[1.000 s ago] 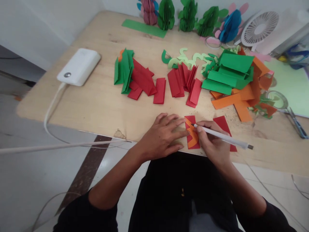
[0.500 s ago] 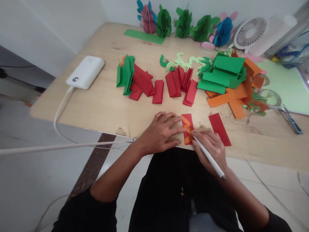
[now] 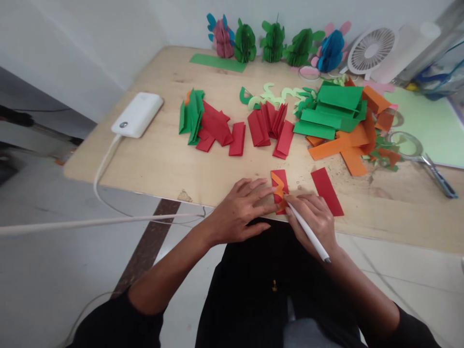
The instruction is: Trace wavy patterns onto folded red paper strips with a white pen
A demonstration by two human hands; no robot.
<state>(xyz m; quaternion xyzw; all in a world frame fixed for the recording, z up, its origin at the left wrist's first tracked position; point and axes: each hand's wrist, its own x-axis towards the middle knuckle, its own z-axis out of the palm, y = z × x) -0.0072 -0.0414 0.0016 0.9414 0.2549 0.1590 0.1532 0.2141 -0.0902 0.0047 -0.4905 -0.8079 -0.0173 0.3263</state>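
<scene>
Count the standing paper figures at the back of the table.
5, left to right: pink figure, first green figure, second green figure, third green figure, then blue figure beside the white fan.

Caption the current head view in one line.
Right hand guides a white pen along an orange cutout on red paper.

Cutout (image 3: 278,181) on paper strip (image 3: 284,176), second strip (image 3: 327,192) right, paper pieces (image 3: 257,127) behind, fan (image 3: 373,50) farther back.
</scene>
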